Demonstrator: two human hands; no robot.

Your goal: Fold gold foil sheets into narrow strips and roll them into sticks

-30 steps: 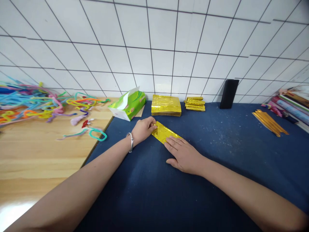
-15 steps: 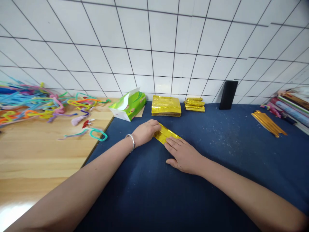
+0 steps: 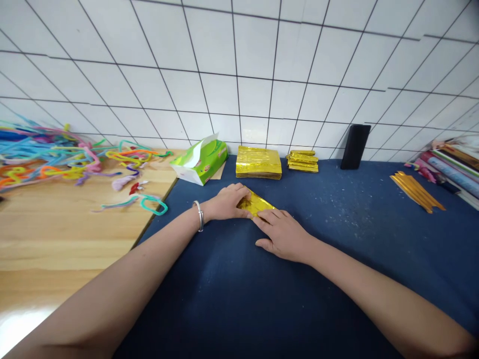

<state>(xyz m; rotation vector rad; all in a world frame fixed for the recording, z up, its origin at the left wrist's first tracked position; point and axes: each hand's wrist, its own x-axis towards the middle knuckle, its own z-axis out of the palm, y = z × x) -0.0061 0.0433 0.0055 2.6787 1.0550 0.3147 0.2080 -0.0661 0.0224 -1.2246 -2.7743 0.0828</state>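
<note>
A folded sheet of gold foil paper (image 3: 258,203) lies on the dark blue cloth, slanting down to the right between my hands. My left hand (image 3: 228,201), with a silver bangle at the wrist, grips its left end, the fingers at the far edge and the thumb at the near one. My right hand (image 3: 282,234) rests flat across the right part of the sheet, fingers stretched and thumb apart. Its fingers cover that end. Behind the hands stand a stack of gold foil paper (image 3: 258,162) and a smaller pile of narrow folded gold strips (image 3: 302,161).
A green tissue pack (image 3: 204,158) stands at the back left. Coloured pipe cleaners (image 3: 60,154) spread over the wooden tabletop (image 3: 75,239). A black phone-like slab (image 3: 355,146) leans against the tiled wall (image 3: 292,55). Orange-gold strips (image 3: 417,191) and stacked books (image 3: 452,169) lie at the right.
My left thumb has moved out to the sheet's near edge and the left fingers have spread apart. My right hand stays flat on the paper, slightly higher in view.
</note>
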